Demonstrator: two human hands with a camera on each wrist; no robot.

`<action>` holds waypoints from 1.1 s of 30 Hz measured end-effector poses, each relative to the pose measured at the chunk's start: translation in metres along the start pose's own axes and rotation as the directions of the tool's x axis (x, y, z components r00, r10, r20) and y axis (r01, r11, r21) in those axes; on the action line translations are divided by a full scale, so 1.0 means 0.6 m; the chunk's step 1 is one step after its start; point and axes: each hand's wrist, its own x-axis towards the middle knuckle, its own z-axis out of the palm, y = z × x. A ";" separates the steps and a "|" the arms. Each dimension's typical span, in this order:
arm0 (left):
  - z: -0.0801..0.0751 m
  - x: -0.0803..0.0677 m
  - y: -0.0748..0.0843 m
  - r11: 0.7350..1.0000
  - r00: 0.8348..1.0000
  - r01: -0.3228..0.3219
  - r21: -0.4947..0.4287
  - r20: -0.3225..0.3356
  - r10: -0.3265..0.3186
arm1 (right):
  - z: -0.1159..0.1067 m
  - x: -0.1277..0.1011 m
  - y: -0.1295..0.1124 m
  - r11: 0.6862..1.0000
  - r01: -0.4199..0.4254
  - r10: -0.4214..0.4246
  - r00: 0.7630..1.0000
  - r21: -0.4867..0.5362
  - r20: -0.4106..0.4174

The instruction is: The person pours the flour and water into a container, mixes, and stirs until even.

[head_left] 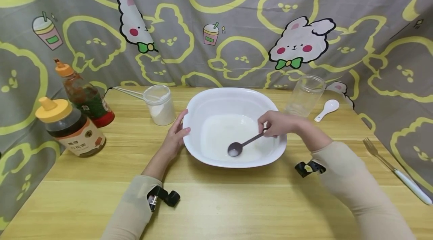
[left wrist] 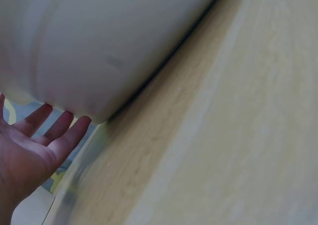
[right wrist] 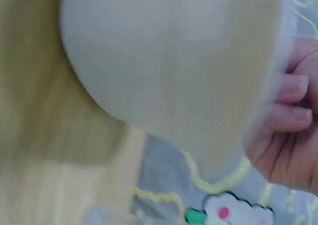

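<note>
A white basin (head_left: pixel 193 142) holds a milky white liquid (head_left: pixel 220 131). My right hand (head_left: pixel 275 123) grips the handle of a dark spoon (head_left: pixel 235 149), its round bowl down at the liquid near the basin's front. In the right wrist view, curled fingers (right wrist: pixel 293 88) show beyond the basin's rim, and the spoon is hidden. At the basin's left side rests my left hand (head_left: pixel 174 138), thumb by the rim. The left wrist view shows its fingers (left wrist: pixel 67 133) spread and fairly straight, tips against the outer wall.
Left of the basin stand a jar of white powder (head_left: pixel 162 108), a red sauce bottle (head_left: pixel 84 97) and a yellow-capped bottle (head_left: pixel 74 131). To the right are an empty glass jar (head_left: pixel 304 97), a white spoon (head_left: pixel 327 110) and a fork (head_left: pixel 395 170). A patterned curtain (head_left: pixel 223 59) hangs behind.
</note>
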 end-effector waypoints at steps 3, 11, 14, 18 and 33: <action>0.001 0.000 0.000 1.000 1.000 0.003 -0.005 -0.002 -0.003 | -0.020 -0.019 0.001 0.993 -0.073 0.068 0.996 -0.096 -0.061; 0.001 0.001 0.002 1.000 1.000 0.006 0.002 0.003 -0.006 | -0.037 -0.008 0.021 0.966 -0.205 0.154 0.946 -0.157 -0.285; 0.001 0.001 0.002 1.000 1.000 0.010 0.001 0.005 -0.010 | -0.028 0.018 0.030 0.975 -0.204 0.167 0.934 -0.086 -0.317; 0.002 0.002 0.002 1.000 1.000 0.011 -0.003 0.006 -0.011 | -0.008 0.056 0.032 0.987 -0.156 0.162 0.932 0.045 -0.323; -0.001 0.000 -0.001 1.000 1.000 0.006 -0.007 0.000 -0.006 | 0.044 0.074 -0.011 0.973 -0.058 0.071 0.996 0.221 -0.054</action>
